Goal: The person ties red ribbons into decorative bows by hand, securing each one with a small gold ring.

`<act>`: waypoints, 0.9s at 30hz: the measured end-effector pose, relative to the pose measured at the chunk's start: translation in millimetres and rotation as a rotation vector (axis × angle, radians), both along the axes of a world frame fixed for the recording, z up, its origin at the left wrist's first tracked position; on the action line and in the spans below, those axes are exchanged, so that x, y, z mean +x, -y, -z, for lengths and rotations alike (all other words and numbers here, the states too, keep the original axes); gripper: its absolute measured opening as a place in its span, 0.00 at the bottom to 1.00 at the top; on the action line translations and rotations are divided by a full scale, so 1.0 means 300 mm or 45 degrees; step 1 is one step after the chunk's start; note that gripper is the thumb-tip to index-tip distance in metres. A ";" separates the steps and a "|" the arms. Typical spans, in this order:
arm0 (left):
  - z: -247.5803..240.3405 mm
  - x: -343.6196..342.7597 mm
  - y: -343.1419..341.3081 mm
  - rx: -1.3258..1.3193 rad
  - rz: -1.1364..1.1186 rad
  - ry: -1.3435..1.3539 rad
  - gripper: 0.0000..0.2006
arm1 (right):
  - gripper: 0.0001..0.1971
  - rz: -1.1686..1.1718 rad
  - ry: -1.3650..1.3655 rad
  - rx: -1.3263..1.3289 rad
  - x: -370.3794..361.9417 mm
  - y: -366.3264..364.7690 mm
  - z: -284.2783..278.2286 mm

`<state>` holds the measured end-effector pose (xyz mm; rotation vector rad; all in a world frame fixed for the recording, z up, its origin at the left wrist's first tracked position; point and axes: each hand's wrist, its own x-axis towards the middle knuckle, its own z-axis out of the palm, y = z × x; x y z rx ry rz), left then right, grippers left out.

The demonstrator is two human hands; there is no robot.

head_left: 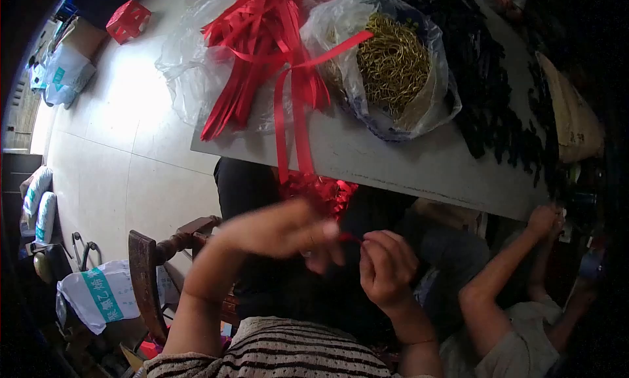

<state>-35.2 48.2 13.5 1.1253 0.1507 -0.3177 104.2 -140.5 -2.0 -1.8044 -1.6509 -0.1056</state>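
In front of my lap, my right hand (388,265) is closed, with its thumb and fingertips pinching a short piece of red ribbon (350,237). The ribbon piece stretches left toward my left hand (278,230), which is smeared by motion; whether its fingers grip the ribbon I cannot tell. Just beyond my hands, below the table edge, lies a heap of red ribbon pieces (321,191). A bundle of long red ribbons (259,57) rests on the table, and two strands hang over the edge toward the heap.
A clear plastic bag of gold-coloured strands (396,70) and many black strips (488,83) lie on the grey table (386,168). At the right works another person, whose hands (547,222) are near the table corner. A wooden chair (145,273) and white sacks (105,296) stand left.
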 end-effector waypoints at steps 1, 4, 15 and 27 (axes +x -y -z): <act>0.078 -0.018 0.083 -0.018 -0.137 0.025 0.22 | 0.04 0.002 -0.008 -0.008 -0.012 0.002 -0.023; 0.140 0.018 0.182 -0.291 -0.685 -0.157 0.15 | 0.04 -0.360 0.548 0.138 -0.053 0.014 -0.022; 0.054 0.093 0.233 -0.035 -1.069 0.016 0.07 | 0.06 0.024 -1.371 -0.248 -0.023 0.009 -0.094; 0.049 0.104 0.299 0.107 -0.916 0.052 0.09 | 0.05 0.074 -1.653 0.225 0.066 -0.038 -0.024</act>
